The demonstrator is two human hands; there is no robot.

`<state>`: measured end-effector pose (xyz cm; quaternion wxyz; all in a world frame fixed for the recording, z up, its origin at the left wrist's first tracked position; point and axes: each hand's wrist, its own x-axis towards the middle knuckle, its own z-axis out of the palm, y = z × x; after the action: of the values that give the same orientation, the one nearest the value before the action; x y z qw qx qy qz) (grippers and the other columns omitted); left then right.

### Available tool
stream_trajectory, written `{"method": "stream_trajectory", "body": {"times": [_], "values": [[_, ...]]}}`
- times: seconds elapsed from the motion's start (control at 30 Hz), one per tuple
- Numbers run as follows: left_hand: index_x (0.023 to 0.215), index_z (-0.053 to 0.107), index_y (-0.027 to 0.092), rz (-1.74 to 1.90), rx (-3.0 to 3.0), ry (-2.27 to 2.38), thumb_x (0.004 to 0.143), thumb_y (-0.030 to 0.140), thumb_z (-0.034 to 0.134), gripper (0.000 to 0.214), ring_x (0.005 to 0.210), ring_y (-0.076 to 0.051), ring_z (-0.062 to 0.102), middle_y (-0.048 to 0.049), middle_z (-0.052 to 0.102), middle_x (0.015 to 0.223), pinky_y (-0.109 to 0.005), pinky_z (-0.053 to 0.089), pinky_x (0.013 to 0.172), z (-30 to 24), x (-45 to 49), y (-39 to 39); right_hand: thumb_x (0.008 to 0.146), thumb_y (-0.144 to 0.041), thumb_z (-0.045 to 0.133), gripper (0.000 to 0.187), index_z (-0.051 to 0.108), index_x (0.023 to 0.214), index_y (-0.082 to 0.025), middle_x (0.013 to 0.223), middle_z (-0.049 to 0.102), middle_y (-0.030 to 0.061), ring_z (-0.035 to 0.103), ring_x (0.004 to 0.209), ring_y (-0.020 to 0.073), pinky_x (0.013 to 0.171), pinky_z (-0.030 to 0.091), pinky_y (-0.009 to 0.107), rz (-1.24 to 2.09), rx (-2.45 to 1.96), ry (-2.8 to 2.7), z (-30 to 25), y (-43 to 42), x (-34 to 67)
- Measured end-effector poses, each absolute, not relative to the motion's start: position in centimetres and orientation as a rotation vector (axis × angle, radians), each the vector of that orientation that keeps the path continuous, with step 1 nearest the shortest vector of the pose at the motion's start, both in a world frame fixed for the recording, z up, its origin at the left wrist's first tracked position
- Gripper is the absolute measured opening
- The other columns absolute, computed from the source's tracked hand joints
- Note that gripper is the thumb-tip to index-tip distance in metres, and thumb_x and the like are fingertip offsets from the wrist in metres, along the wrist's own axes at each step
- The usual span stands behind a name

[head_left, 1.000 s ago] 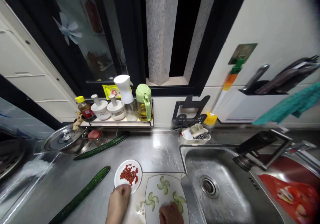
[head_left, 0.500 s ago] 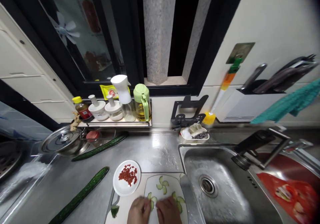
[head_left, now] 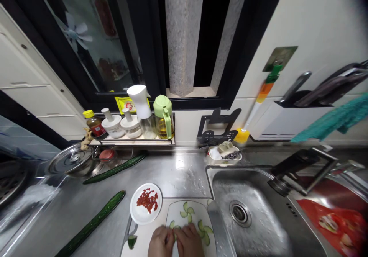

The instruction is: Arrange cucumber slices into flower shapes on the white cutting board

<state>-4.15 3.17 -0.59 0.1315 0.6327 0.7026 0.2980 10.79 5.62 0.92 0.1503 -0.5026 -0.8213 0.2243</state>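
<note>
My left hand and my right hand meet over a white oblong plate at the bottom edge of the view. Both have their fingertips pinched together on a cluster of cucumber slices lying on the plate. Two more pinwheels of cucumber slices lie on it, further back and to the right. Just left of the plate sits a small round white dish of red goji berries. A cucumber end piece lies on the white cutting board beneath.
Two long cucumbers lie on the steel counter to the left. A pot lid and a condiment rack stand behind. The sink with a drain lies to the right, a red cutting board beyond it.
My left hand left the goji dish and moved right onto the plate. Both hands have closed in together on the near cucumber slices.
</note>
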Motion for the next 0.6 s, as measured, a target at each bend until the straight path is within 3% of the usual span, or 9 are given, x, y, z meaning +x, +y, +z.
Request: {"method": "stream_trajectory", "body": {"times": [0.37,0.6], "values": [[0.067,0.062,0.024,0.946,1.847,2.015,0.088,0.025,0.049,0.024,0.063,-0.016,0.064,-0.0012,0.066,0.064,-0.023,0.048,0.064,-0.5,-4.3,3.0,0.081,-0.014,0.05,0.031,0.068,0.102,-0.026,0.092,0.068,0.0042,0.054,0.095,0.0252,0.087,0.041,0.037,0.765,-1.52,-2.293,2.6,5.9,10.5],[0.071,0.067,0.025,0.979,1.717,2.009,0.086,0.029,0.049,0.023,0.067,-0.017,0.067,-0.0019,0.071,0.069,-0.025,0.051,0.068,0.5,-6.0,2.6,0.077,-0.011,0.054,0.032,0.069,0.1,-0.028,0.087,0.069,0.0027,0.055,0.09,0.024,0.084,0.041,0.035,0.649,-1.536,-2.23,2.6,5.7,10.9]]}}
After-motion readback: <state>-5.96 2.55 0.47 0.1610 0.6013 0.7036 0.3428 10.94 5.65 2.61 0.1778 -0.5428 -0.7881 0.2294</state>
